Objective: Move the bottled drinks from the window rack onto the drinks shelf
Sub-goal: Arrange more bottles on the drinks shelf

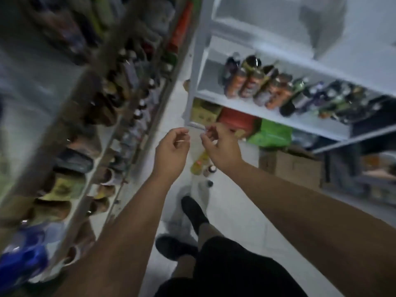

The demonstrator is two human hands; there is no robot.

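Bottled drinks w/ orange, purple and green labels (276,91) stand packed in a row on the white metal shelf (267,116) at right, upright rel. to the board, though the view is tilted and smeared by motion; prob. this is the drinks shelf, since the stock sits in tidy ranks near the front edge, easy to reach. A few more small bottles, yellowish w/ caps (202,166), stand on the pale tiled floor (235,211) just below the hands, likely parked there as a staging spot between racks, can't be sure. At left, a long grey rack (102,129) crammed w/ blurred bottles and packets runs away from the camera; whether it's the window rack I can't tell, no window shows. Both hands are raised mid-aisle, near each other but apart. Left hand (171,153) has fingers curled loosely inward, grip narrow, and no bottle in it; something thin and pale may sit at the fingertips, too blurred to say. Right hand (220,144) pinches w/ thumb and forefinger near a small whitish glint, poss. a wrapper scrap or tag; grip narrow, no bottle in it either. Below the white shelf sit green and orange bags (270,133) and a brown cardboard box (293,166). Judging by empty hands, next step is prob. to reach for another bottle.
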